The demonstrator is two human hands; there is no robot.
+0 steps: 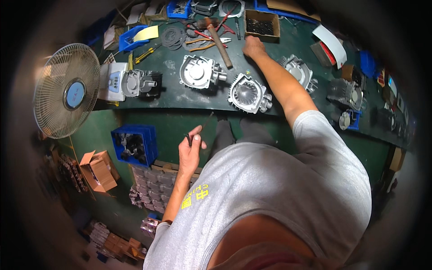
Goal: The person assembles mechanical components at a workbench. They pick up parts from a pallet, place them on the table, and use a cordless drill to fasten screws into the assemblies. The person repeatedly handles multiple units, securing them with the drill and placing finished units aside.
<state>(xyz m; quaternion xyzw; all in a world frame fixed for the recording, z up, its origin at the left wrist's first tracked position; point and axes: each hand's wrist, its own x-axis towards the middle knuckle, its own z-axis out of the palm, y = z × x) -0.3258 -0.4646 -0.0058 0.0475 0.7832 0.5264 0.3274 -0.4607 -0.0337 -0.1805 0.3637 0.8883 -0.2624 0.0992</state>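
Dark green covers the long table (177,100), with a fan (75,93) at its left end bearing pale markings on a blue hub, too small to make out. Clear yellow lettering (202,194), large characters beside smaller Latin capitals, runs across the chest of the grey shirt (274,180). Below the table edge, the left hand (191,150) grips a thin dark tool (206,120), possibly a screwdriver, its shaft pointing up and away. Across the table, the right hand (254,47) is at the near left corner of a cardboard box (270,39) of small dark parts (261,27); its fingers are hidden, so I cannot tell whether they hold anything. Nearer lie two silver metal housings, one round-faced (197,72), one finned (248,94), and a hammer (219,45).
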